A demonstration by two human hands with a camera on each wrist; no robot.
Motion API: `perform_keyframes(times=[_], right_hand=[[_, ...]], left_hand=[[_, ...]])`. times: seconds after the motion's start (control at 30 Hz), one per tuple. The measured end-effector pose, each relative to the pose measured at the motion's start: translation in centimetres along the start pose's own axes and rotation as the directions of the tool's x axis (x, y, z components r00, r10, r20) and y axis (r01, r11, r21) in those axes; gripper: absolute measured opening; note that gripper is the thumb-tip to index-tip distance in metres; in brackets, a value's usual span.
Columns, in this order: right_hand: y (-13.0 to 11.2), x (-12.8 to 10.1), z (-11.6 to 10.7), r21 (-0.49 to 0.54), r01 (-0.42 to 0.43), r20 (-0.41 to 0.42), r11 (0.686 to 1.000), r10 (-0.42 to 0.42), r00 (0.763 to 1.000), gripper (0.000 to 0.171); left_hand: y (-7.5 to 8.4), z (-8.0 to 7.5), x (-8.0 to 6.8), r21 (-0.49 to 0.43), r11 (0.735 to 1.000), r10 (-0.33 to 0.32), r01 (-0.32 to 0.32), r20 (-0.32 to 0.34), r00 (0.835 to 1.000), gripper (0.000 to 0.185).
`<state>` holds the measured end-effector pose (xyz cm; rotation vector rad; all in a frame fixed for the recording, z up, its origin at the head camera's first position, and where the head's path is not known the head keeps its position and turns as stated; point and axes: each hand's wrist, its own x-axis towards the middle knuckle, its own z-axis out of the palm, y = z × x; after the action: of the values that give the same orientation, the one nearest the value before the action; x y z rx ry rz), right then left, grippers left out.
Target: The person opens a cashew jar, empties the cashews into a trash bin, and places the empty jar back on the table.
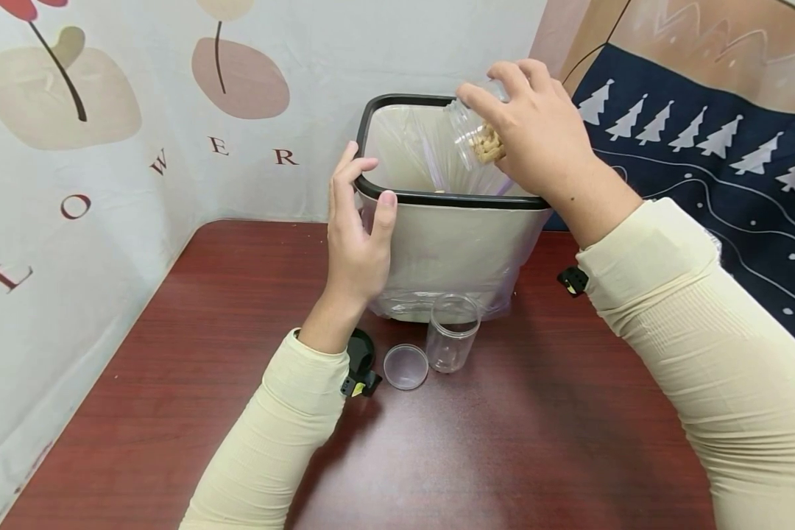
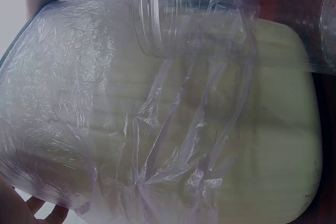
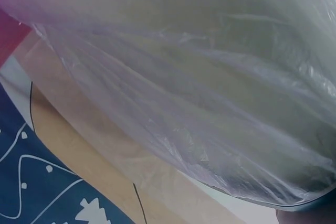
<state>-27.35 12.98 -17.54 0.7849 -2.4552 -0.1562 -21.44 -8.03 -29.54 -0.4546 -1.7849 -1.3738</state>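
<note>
My right hand [image 1: 536, 132] holds a clear plastic jar [image 1: 462, 131] tipped on its side over the mouth of a pale trash bin [image 1: 467, 246]. Tan pieces [image 1: 486, 146] lie inside that jar, partly hidden by the fingers. A thin see-through liner bag [image 2: 173, 129] covers the bin and folds down outside its black rim. At the rim's near left corner, my left hand [image 1: 361, 243] grips the bin, index finger bent over the edge and thumb on the front. In the right wrist view, the liner [image 3: 199, 93] fills most of the picture; the jar is not visible there.
A second clear jar [image 1: 452, 346] stands uncapped on the red-brown table [image 1: 477, 456], close against the bin's front. Beside it lies a round clear lid [image 1: 405, 366]. A darker round lid [image 1: 361, 350] is partly behind the left wrist. Printed cloths hang behind and to the right.
</note>
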Motion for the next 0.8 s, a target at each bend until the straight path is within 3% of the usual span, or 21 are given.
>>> perform_keyframes(times=[0.8], right_hand=[[-0.12, 0.03, -0.03, -0.023, 0.028, -0.033, 0.999, -0.029, 0.999, 0.076]], left_hand=[[0.17, -0.08, 0.01, -0.004, 1.000, -0.014, 0.014, 0.007, 1.000, 0.049]])
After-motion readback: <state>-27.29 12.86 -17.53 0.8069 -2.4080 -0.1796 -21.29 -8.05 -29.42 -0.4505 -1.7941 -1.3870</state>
